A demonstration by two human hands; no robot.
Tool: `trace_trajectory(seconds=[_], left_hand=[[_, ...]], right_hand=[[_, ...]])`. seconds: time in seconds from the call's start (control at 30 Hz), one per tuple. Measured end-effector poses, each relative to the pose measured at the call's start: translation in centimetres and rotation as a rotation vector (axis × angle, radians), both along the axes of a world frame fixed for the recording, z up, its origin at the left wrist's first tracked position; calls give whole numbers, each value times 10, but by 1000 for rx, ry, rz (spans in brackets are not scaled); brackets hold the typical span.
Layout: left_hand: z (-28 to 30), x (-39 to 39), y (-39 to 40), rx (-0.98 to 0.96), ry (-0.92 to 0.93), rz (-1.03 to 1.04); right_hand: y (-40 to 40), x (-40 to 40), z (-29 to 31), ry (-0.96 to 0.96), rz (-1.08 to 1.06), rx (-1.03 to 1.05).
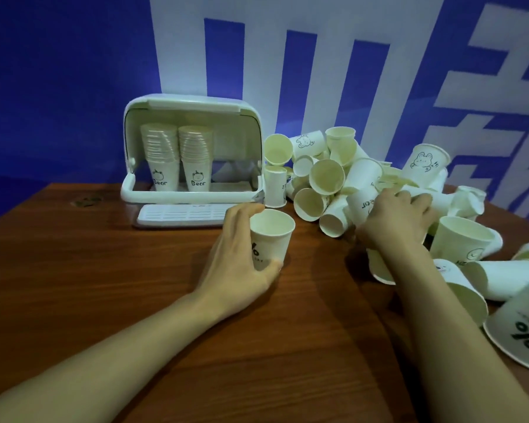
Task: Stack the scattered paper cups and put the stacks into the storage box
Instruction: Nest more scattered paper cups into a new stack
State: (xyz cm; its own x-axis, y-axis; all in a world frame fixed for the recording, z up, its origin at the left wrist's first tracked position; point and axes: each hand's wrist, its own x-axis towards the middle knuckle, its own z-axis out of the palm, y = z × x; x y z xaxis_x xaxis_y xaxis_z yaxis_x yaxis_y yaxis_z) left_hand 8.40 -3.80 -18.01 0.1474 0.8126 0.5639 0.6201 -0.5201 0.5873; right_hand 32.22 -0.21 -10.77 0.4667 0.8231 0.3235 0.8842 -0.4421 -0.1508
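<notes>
Bare wooden table (pixel 104 285) between hands: left hand (pixel 239 257) gripping cup (pixel 271 236), right hand (pixel 400 221) grasp unclear.

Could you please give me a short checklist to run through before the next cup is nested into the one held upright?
1. Left hand grips the upright cup firmly: ok, fingers and thumb wrap its sides.
2. Held cup's mouth is clear to receive another: ok, nothing shows inside.
3. Right hand has a cup secured: cannot tell, it reaches into the pile with fingertips hidden.
4. Box is open: ok, lid raised.
5. Room in the box for another stack: ok, two stacks stand at its left, with space to their right.
6. Loose cups gone from the table: not ok, many remain scattered.
</notes>
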Motion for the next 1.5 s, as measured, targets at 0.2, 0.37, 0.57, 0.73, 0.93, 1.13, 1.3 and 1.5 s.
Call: trace_trajectory(seconds=[0.2,0.37,0.57,0.73,0.93,1.13,1.3,1.5], left_hand=[[0,1,0,-3,-4,-8],[2,-1,4,-185,-129,-87],[-2,-3,12,-258,-211,-95],[-2,-3,12,-289,-219,-102],[-3,-4,12,-259,-190,-137],[2,-2,7,-243,-163,-166],[3,-1,3,-220,-107,-180],[2,-2,6,-227,-108,-169]], right_hand=[[-11,-29,15,345,450,346],[-31,-59,22,599,653,368],[-29,-60,24,864,659,286],[-34,-61,27,840,761,506],[-38,-60,30,732,797,478],[-40,-70,30,461,906,464],[-45,-68,31,433,902,431],[-36,-65,27,263,893,309]])
